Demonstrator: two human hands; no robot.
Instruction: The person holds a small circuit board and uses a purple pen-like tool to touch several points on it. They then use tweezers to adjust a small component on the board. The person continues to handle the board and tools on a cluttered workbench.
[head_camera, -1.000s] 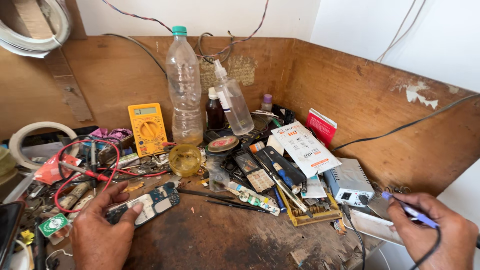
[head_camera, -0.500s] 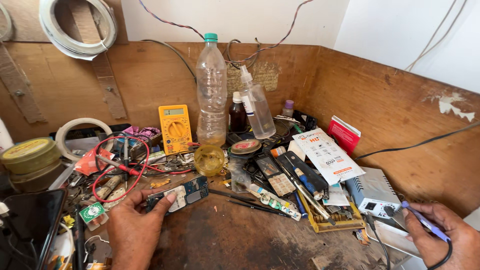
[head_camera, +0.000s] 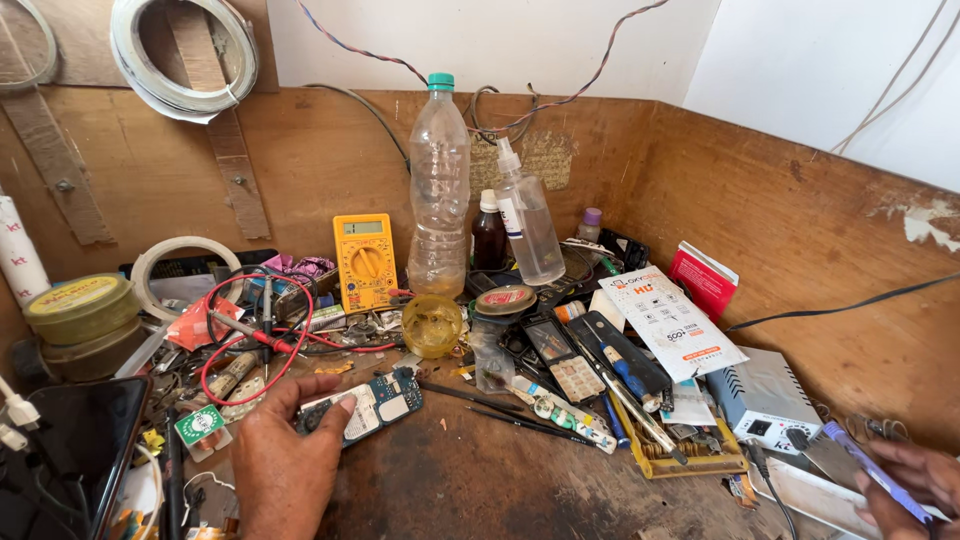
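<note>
Worn brown wood forms the cluttered surface (head_camera: 450, 490), where the left hand (head_camera: 285, 460) lies with fingers spread on a stripped phone circuit board (head_camera: 375, 403) near the front edge. At the lower right corner, the right hand (head_camera: 905, 485) pinches a purple-handled tool (head_camera: 870, 470) beside a grey power unit (head_camera: 765, 395), a yellow multimeter (head_camera: 365, 260) standing behind.

Rough worn wooden bench (head_camera: 480, 490)

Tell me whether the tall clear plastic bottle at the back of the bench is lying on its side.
No, the clear plastic bottle stands upright with its green cap on top, right of the yellow multimeter.
</note>
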